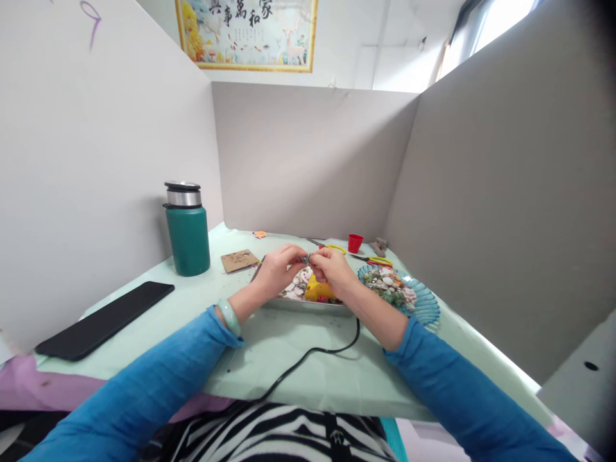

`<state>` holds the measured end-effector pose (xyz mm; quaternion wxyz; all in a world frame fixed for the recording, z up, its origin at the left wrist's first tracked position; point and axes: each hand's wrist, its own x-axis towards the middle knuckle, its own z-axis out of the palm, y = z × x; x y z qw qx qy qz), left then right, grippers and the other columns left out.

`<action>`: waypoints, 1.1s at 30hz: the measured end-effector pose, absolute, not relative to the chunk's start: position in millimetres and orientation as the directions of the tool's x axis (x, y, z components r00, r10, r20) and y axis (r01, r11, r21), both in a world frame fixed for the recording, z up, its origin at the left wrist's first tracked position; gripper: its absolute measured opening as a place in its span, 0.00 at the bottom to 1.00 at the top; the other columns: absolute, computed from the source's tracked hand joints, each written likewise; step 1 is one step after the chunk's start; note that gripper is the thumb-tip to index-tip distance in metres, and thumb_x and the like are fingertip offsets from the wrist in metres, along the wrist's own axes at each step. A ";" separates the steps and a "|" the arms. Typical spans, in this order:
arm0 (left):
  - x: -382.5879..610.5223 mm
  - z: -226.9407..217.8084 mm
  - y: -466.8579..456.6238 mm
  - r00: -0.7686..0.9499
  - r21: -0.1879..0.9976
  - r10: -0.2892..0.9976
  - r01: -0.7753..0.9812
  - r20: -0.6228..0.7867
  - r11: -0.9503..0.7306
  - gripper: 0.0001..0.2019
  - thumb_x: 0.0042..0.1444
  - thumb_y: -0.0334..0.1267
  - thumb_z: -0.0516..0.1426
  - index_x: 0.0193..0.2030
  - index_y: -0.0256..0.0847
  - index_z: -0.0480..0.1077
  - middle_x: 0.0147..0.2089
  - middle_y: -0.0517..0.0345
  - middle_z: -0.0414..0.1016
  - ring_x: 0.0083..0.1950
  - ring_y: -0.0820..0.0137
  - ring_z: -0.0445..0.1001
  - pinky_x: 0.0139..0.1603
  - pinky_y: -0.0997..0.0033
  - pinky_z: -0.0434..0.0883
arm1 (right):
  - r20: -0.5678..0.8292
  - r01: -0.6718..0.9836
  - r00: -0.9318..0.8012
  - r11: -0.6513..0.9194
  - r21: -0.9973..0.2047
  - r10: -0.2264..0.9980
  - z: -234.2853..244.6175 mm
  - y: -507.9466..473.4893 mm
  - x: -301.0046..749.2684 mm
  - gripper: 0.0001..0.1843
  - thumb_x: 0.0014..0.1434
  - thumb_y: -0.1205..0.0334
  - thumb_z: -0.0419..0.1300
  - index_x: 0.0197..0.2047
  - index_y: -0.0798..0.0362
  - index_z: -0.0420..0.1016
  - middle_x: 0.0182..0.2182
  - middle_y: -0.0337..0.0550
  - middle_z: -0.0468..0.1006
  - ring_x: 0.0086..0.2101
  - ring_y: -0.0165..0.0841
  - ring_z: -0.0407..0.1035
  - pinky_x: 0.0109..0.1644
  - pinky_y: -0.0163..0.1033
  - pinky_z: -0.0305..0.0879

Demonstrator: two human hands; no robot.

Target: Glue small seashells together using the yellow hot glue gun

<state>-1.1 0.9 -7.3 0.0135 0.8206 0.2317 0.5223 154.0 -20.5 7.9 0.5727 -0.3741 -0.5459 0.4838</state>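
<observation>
Tiny greyish piece (307, 258) is pinched between the fingertips of the left hand (279, 269) and the right hand (334, 269), each grip closed on it from its own side, though it is too small to tell what it is. Both hands meet just above a metal tray (308, 306) of pale shells and something yellow, near the middle of the worktop (298, 378). A blue shell-shaped plate (428, 308) heaped with shells lies just right of the tray, yellow-handled scissors (380, 260) and a red cup (355, 243) lie behind it, a green flask (187, 240) and a black phone (103, 321) are to the left, and a black cable (308, 353) curves across the front.
</observation>
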 end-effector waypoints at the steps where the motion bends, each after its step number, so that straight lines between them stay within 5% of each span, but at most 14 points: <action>1: -0.7 -8.1 2.3 0.336 0.323 0.432 0.334 0.837 -0.885 0.08 0.53 0.33 0.57 0.41 0.40 0.71 0.39 0.54 0.76 0.38 0.70 0.76 0.41 0.69 0.73 | 0.266 -0.158 -0.068 0.253 -0.954 0.962 8.2 -20.8 153.8 0.06 0.39 0.68 0.57 0.21 0.52 0.61 0.10 0.29 0.56 0.13 0.21 0.46 0.17 0.31 0.39; 5: 0.8 -9.4 6.8 0.314 0.536 0.568 0.189 0.761 -0.823 0.11 0.52 0.36 0.59 0.43 0.38 0.70 0.38 0.53 0.77 0.39 0.69 0.77 0.42 0.67 0.75 | 0.279 -0.219 -0.088 0.255 -0.942 0.956 9.4 -22.5 152.9 0.05 0.41 0.66 0.58 0.22 0.53 0.62 0.10 0.30 0.58 0.13 0.21 0.47 0.17 0.31 0.40; 9: 0.7 -7.5 5.9 0.312 0.571 0.583 0.141 0.750 -0.809 0.11 0.52 0.36 0.59 0.43 0.37 0.69 0.38 0.53 0.77 0.39 0.68 0.77 0.42 0.67 0.75 | 0.242 -0.226 -0.093 0.216 -0.950 0.966 9.0 -21.5 152.6 0.07 0.40 0.66 0.58 0.21 0.53 0.61 0.10 0.30 0.58 0.14 0.21 0.48 0.17 0.30 0.41; 23: -0.3 -9.1 1.6 0.325 0.304 0.416 0.342 0.850 -0.889 0.09 0.54 0.33 0.56 0.43 0.40 0.70 0.40 0.54 0.75 0.38 0.71 0.75 0.41 0.69 0.73 | 0.223 -0.186 -0.044 0.212 -0.959 0.974 4.8 -16.9 153.0 0.06 0.39 0.66 0.58 0.22 0.53 0.62 0.14 0.31 0.61 0.14 0.21 0.52 0.16 0.29 0.43; 33: -1.3 -6.0 -1.4 0.381 0.091 0.273 0.432 0.883 -0.897 0.08 0.55 0.30 0.54 0.42 0.40 0.69 0.42 0.53 0.75 0.40 0.71 0.74 0.41 0.71 0.71 | 0.125 -0.286 -0.164 0.074 -0.955 0.978 6.2 -14.1 158.1 0.09 0.39 0.68 0.60 0.22 0.55 0.62 0.18 0.33 0.63 0.16 0.19 0.51 0.16 0.27 0.45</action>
